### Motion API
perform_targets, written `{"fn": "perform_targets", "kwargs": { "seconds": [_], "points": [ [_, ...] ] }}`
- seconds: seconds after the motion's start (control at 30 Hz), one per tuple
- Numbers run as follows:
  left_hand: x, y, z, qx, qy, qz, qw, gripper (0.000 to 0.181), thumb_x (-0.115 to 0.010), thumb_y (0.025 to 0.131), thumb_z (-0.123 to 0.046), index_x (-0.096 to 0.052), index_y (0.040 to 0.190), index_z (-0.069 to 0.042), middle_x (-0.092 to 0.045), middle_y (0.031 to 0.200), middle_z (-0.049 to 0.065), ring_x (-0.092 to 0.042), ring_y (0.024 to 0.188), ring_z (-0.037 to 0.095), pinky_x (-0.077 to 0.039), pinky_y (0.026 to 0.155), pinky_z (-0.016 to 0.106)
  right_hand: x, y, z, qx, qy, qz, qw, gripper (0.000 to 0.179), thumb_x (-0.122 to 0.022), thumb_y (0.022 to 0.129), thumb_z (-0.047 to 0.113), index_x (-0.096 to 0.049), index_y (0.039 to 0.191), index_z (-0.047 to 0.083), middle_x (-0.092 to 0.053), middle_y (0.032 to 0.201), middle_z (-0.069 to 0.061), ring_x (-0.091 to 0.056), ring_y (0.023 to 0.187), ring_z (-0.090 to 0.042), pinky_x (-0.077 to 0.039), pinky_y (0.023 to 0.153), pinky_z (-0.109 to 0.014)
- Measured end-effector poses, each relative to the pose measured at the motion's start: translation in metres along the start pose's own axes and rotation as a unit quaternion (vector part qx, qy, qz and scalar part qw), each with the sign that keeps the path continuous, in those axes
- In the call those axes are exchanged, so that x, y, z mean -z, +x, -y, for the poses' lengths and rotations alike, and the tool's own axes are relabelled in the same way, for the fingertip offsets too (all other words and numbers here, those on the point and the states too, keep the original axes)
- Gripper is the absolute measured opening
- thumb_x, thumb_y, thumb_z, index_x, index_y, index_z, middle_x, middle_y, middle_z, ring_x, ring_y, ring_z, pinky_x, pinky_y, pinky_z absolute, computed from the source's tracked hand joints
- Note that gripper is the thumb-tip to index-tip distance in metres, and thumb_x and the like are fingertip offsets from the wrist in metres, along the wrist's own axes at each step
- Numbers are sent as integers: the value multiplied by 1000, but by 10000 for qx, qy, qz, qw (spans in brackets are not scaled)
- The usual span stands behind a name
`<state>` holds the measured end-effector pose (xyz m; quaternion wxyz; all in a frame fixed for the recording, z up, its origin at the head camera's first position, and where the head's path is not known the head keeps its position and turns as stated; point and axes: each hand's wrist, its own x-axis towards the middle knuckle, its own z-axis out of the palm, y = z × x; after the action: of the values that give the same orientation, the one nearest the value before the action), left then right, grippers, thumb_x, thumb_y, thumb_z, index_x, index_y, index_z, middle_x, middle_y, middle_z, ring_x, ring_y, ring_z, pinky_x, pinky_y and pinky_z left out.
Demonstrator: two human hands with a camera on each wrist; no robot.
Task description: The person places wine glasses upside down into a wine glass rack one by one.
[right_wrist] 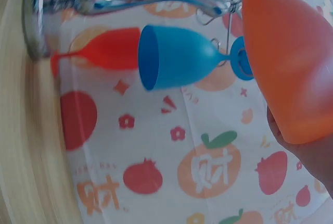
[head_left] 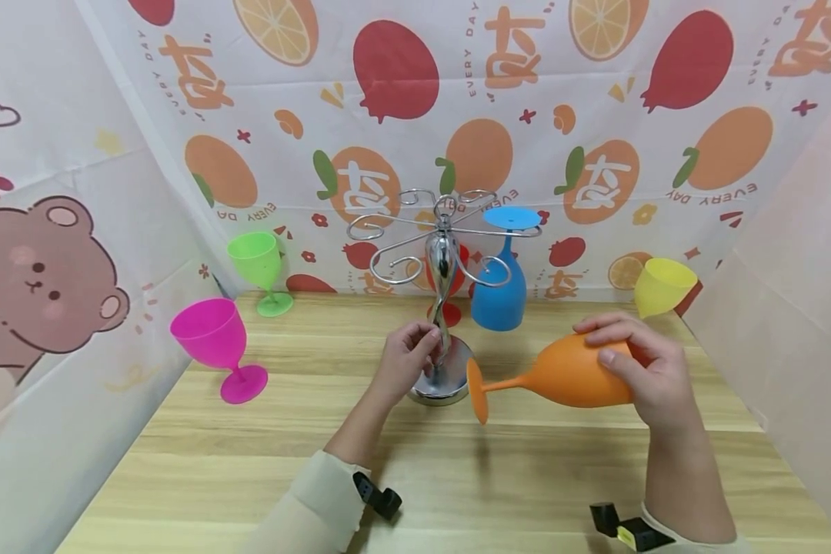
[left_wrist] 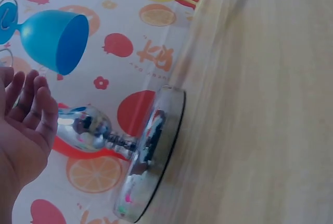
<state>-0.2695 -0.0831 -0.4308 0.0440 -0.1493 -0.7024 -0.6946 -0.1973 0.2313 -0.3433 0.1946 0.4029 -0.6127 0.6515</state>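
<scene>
My right hand (head_left: 654,369) grips an orange goblet (head_left: 575,373) round its bowl near the rim. The goblet lies sideways in the air, its foot pointing left toward the chrome glass stand (head_left: 442,261). Low on the stand's stem, my left hand (head_left: 408,358) holds on with curled fingers. A blue goblet (head_left: 502,296) hangs upside down by its foot from the stand's right-hand wire loops. In the right wrist view the orange bowl (right_wrist: 291,62) hides most of the hand.
Behind the stand a red goblet (right_wrist: 112,49) stands upright. Upright at the left are a magenta goblet (head_left: 211,335) and a green goblet (head_left: 256,258). A yellow goblet (head_left: 665,285) is at the back right, partly behind my right hand. Printed cloth (head_left: 402,154) walls the wooden table (head_left: 305,346).
</scene>
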Motion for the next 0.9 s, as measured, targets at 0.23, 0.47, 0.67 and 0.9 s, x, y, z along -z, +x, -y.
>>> {"fn": "perform_targets", "kwargs": {
  "seconds": [0.23,0.47,0.67,0.9],
  "points": [
    [-11,-2,6,129,238,624,9977,26,-60,99,-20,-66,110,2,-65,92,21,-63,75,29,-55,60,28,-22,6,-7,79,433,-590,9973,28,-41,85,-16,-66,98,-11,-67,111,-17,-60,107,-29,-58,80,-27],
    [-27,-7,6,-188,810,1610,9834,34,-71,90,-15,-63,123,-8,-70,100,12,-65,83,23,-56,71,25,-48,14,-13,-265,650,-1010,9924,27,-45,87,-10,-69,98,-5,-68,111,-14,-59,106,-29,-58,79,-29],
    [-41,-21,-11,-196,192,2232,9744,60,-78,85,-21,-50,137,-15,-64,125,11,-64,108,20,-59,81,32,-65,19,-19,-420,810,-1356,9866,25,-47,89,-7,-69,98,-3,-67,110,-13,-57,108,-31,-57,84,-31],
    [-49,-31,-36,-666,-1285,2150,9658,88,-77,82,-37,-29,153,-16,-47,140,14,-58,113,22,-56,91,32,-82,17,-29,-565,765,-1431,9851,21,-48,90,-5,-67,99,-3,-66,112,-12,-54,110,-31,-55,86,-32]
  ]
}}
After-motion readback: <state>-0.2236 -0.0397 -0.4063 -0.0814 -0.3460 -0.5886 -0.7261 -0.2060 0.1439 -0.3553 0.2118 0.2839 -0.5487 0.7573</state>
